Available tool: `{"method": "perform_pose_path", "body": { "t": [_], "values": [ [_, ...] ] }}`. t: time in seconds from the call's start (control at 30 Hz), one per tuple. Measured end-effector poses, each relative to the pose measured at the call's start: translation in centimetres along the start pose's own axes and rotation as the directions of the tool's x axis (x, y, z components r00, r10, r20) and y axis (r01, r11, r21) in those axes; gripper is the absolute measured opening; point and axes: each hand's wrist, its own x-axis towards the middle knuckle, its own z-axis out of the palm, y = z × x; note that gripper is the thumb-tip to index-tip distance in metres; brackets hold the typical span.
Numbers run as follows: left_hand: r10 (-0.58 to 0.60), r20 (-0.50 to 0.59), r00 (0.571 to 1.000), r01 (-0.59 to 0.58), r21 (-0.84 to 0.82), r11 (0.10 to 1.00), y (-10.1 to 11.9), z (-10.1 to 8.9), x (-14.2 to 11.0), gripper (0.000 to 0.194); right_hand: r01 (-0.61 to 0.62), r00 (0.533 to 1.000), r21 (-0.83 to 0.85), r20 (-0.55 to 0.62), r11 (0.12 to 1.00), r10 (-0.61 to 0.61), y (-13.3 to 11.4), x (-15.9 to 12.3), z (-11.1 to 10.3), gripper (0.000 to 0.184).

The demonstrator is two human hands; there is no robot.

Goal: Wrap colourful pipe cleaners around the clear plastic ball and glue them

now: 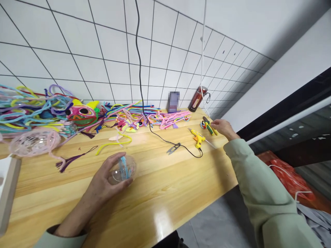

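A clear plastic ball, with a light blue strip on it, rests in the curved fingers and thumb of my left hand, just above the wooden table. My right hand reaches to the far right end of the table. Its fingers are bent together at the handle of green-and-yellow pliers; their exact grip is partly hidden. Close by lies a yellow hot glue gun with a glue stick behind it. Small thread snips lie further left.
Pipe cleaners in many colours are heaped along the wall, with a colourful decorated mask among them. A phone and a red-brown flask stand behind. A black cord hangs across the table. A purple tassel lies left.
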Motion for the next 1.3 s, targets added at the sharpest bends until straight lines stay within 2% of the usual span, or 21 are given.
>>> {"method": "perform_pose_path", "body": {
  "t": [0.13, 0.23, 0.33, 0.47, 0.57, 0.7, 0.77, 0.9, 0.97, 1.07, 1.17, 1.23, 1.3],
  "values": [
    [-0.017, 0.006, 1.000, 0.017, -0.012, 1.000, 0.2, -0.2, -0.2, 0.084, 0.159, 0.978, 0.034, 0.130, 0.987, -0.162, -2.4, 0.8, 0.8, 0.006],
    [-0.028, 0.033, 0.999, 0.028, -0.013, 1.000, 0.2, -0.4, -0.2, 0.083, 0.276, 0.931, 0.060, 0.231, 0.959, -0.282, -4.8, 1.3, 1.4, 0.007],
    [-0.012, 0.029, 1.000, 0.013, -0.020, 1.000, -0.1, -0.3, -0.4, 0.081, 0.370, 0.889, 0.045, 0.272, 0.928, -0.368, -7.6, 1.6, 2.1, 0.010],
    [0.011, 0.007, 1.000, -0.011, -0.026, 1.000, -0.3, 0.1, -0.5, 0.080, 0.515, 0.811, 0.004, 0.321, 0.857, -0.489, -11.6, 0.8, 4.5, 0.018],
    [0.000, 0.011, 1.000, 0.000, -0.031, 1.000, 0.5, 0.1, -0.5, 0.081, 0.614, 0.742, -0.029, 0.362, 0.789, -0.564, -14.4, -0.5, 7.0, 0.024],
    [0.043, -0.002, 0.999, -0.043, -0.065, 0.997, 2.0, 0.3, -0.6, 0.077, 0.687, 0.686, -0.035, 0.362, 0.726, -0.631, -17.4, -2.8, 9.2, 0.025],
    [0.102, 0.008, 0.995, -0.102, -0.071, 0.992, 2.5, 0.5, -0.5, 0.075, 0.725, 0.643, 0.016, 0.343, 0.688, -0.685, -18.8, -4.4, 9.8, 0.026],
    [0.192, -0.023, 0.981, -0.194, -0.078, 0.978, 2.9, 1.1, 0.0, 0.080, 0.795, 0.518, 0.192, 0.278, 0.576, -0.809, -22.6, -8.7, 10.9, 0.021],
    [0.214, -0.019, 0.977, -0.215, -0.078, 0.973, 3.1, 1.3, 0.2, 0.082, 0.802, 0.485, 0.220, 0.301, 0.555, -0.821, -25.2, -10.8, 11.9, 0.020],
    [0.239, -0.019, 0.971, -0.240, -0.083, 0.967, 3.3, 1.7, 0.5, 0.082, 0.788, 0.531, 0.113, 0.373, 0.605, -0.761, -29.7, -13.2, 13.5, 0.025],
    [0.250, -0.020, 0.968, -0.251, -0.092, 0.964, 3.3, 1.9, 0.6, 0.084, 0.783, 0.578, -0.013, 0.387, 0.622, -0.719, -33.3, -14.4, 14.3, 0.030],
    [0.250, -0.022, 0.968, -0.251, -0.098, 0.963, 3.3, 2.1, 0.5, 0.086, 0.787, 0.586, -0.051, 0.375, 0.615, -0.718, -34.5, -14.1, 13.6, 0.030],
    [0.245, -0.027, 0.969, -0.247, -0.105, 0.963, 3.3, 2.2, 0.4, 0.087, 0.769, 0.617, -0.073, 0.346, 0.635, -0.707, -34.3, -12.4, 12.0, 0.029]
  ]
}}
